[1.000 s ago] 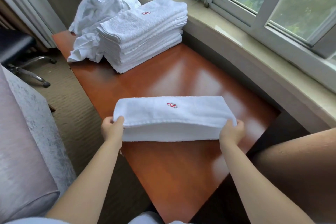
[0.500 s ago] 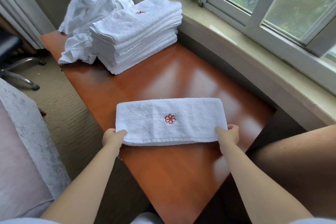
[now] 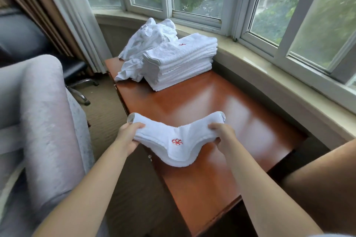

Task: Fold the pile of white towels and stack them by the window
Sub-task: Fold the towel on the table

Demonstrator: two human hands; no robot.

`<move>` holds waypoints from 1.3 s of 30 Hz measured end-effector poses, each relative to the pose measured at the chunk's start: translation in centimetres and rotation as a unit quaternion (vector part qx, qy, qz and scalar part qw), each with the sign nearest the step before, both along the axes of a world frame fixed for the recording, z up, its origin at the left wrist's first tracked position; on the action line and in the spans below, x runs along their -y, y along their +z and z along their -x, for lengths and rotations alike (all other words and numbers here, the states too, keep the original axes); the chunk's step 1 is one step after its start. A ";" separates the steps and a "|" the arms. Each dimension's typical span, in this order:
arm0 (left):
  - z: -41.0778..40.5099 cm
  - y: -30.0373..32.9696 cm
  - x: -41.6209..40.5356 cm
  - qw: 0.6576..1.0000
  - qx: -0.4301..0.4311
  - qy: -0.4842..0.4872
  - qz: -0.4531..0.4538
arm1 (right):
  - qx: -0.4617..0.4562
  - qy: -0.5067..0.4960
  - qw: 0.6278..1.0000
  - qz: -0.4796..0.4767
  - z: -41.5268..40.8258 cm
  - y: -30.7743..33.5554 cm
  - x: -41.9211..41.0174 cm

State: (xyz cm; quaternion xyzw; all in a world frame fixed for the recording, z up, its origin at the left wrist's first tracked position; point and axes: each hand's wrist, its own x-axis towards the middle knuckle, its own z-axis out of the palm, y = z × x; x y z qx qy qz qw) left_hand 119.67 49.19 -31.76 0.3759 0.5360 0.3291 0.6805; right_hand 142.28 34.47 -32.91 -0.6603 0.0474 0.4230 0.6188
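Note:
A folded white towel (image 3: 178, 141) with a red embroidered flower hangs above the near part of the wooden table (image 3: 221, 106), sagging in the middle. My left hand (image 3: 128, 135) grips its left part and my right hand (image 3: 223, 134) grips its right part, thumbs on top. Farther back, a neat stack of folded white towels (image 3: 180, 61) stands on the table beside the window sill (image 3: 269, 75). Behind and left of the stack lies a crumpled pile of unfolded white towels (image 3: 148, 44).
A pale upholstered armchair (image 3: 36, 113) stands close on the left. A dark office chair (image 3: 77, 75) and curtains (image 3: 67, 11) fill the far left corner. My bare knee (image 3: 323, 179) is at the table's right edge. Carpet lies between chair and table.
The folded towel has been lifted off the table; both hands moved in from its ends and it now sags between them. The view has tilted up toward the window.

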 end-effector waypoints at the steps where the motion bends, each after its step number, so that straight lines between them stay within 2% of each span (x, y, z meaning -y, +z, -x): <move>1: 0.6 0.6 -0.3 1.000 0.009 -0.002 -0.004 | -0.010 0.004 1.000 -0.016 0.9 0.6 -0.6; 11: 8.5 2.8 -12.1 0.999 0.048 0.004 0.002 | -0.013 0.025 0.993 -0.115 10.6 4.7 -12.3; 17: 9.2 4.0 -19.9 0.993 0.117 -0.008 0.008 | -0.013 0.013 0.992 -0.122 13.0 5.7 -19.0; 22: 7.2 5.9 -26.2 0.986 0.157 -0.058 0.017 | -0.019 0.048 0.991 -0.123 11.9 6.1 -25.5; 27: 4.9 8.2 -32.2 0.988 0.143 -0.066 0.012 | -0.048 0.096 0.987 -0.119 10.4 7.7 -33.0; 35: 1.5 10.8 -41.8 0.983 0.130 -0.127 -0.010 | -0.067 0.059 0.981 -0.170 7.7 10.2 -42.1; 39: -1.1 10.9 -48.0 0.976 0.157 -0.149 0.007 | -0.072 0.023 0.975 -0.207 6.3 11.6 -46.5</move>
